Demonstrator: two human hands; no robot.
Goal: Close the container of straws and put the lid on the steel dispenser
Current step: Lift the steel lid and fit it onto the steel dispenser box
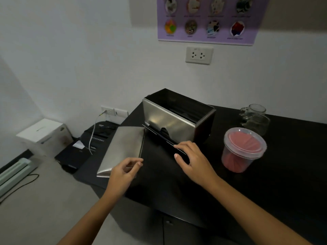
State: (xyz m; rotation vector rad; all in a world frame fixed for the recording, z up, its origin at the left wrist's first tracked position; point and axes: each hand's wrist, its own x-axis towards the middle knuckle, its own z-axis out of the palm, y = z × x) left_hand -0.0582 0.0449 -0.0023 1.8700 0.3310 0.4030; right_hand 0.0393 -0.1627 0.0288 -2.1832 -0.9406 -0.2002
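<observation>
The steel dispenser (pixel 174 119) stands open-topped on the black counter (pixel 286 167), with dark straws visible inside and in its front tray. Its flat steel lid (pixel 123 147) lies on the counter to the dispenser's left. My left hand (pixel 123 172) rests on the lid's near corner, fingers curled at its edge. My right hand (pixel 191 160) hovers with fingers spread just in front of the dispenser's tray, holding nothing. A clear plastic container of pink straws (pixel 242 151) stands to the right with its clear lid sitting on top.
Two glass mugs (pixel 254 117) stand behind the straw container. Left of the counter, lower down, sit a black device with a white cable (pixel 93 137), a white box (pixel 44 133) and a green machine (pixel 12 172). A wall socket (pixel 199 55) is above.
</observation>
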